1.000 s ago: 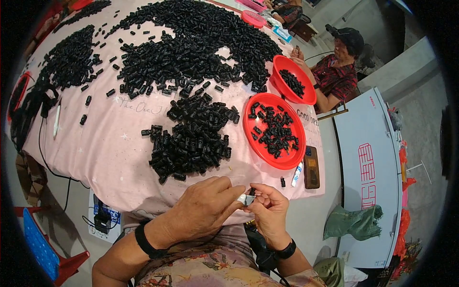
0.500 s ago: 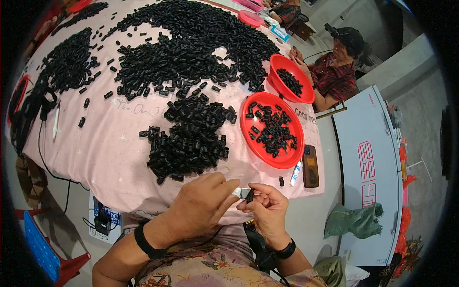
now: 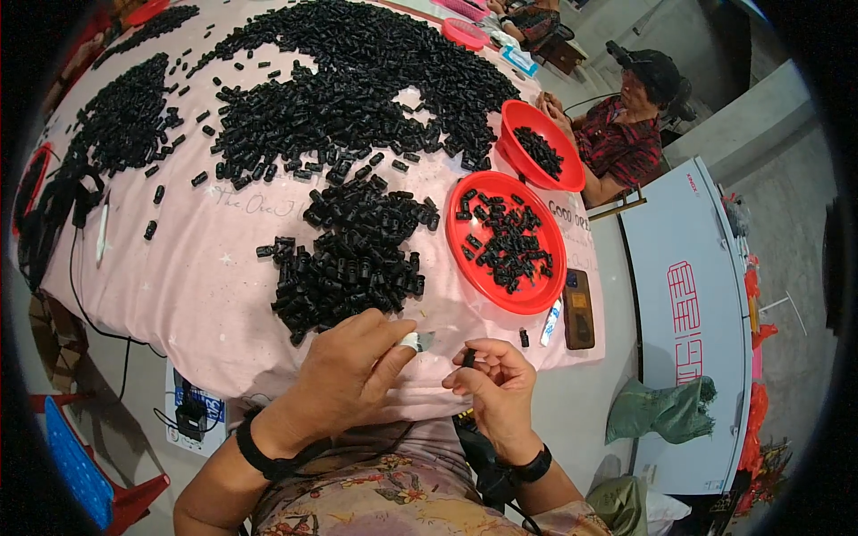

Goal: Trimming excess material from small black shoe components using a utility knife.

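My left hand [image 3: 344,373] pinches a small blade [image 3: 425,340] by its white-wrapped end, its bare metal side turned toward my right hand. A gap separates the blade from the small black plastic piece [image 3: 469,358] that my right hand [image 3: 502,386] grips upright between thumb and fingers. Just beyond my left hand lies a heap of black cylindrical pieces [image 3: 349,259]. Farther right, a red basin [image 3: 458,272] contains more small black pieces.
A second red basin [image 3: 572,134] stands behind, near a seated person [image 3: 626,125]. Larger piles of black pieces [image 3: 357,54] spread over the pink cloth [image 3: 206,295]. By the right edge are a phone [image 3: 579,308], a white tube [image 3: 551,323] and one loose black piece [image 3: 525,338].
My left hand has drawn the blade leftward, away from the black piece it was against. My right hand keeps its hold, almost in the same place.
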The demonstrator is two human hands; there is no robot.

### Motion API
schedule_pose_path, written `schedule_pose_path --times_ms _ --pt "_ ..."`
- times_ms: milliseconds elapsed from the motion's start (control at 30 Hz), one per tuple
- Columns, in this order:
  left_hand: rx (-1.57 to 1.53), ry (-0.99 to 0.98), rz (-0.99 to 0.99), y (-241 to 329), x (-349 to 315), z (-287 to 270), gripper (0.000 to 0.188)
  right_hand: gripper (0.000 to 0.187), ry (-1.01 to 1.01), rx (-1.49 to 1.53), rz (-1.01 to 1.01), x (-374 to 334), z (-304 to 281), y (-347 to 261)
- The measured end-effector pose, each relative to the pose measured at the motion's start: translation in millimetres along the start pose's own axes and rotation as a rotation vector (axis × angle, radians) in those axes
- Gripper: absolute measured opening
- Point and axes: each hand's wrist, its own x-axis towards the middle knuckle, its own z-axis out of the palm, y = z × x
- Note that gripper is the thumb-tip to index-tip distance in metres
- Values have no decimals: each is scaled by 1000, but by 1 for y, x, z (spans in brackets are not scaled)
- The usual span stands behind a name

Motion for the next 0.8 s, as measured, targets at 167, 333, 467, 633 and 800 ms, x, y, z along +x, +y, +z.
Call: schedule_pose_path --times_ms 167,333,467,633,800 --pt "-38 64 -89 -5 -3 -9 20 20 110 43 53 7 -6 4" --pt "-32 104 -154 -7 -5 -23 19 12 189 -37 117 17 -12 8" --pt "-94 195 -201 -12 -11 -31 19 11 194 -40 84 37 -22 11" --pt "-110 223 -240 -13 -8 -38 18 16 251 -86 6 58 -37 11" --pt "-108 224 -295 -21 -13 -39 19 19 203 -53 -34 61 -33 10"
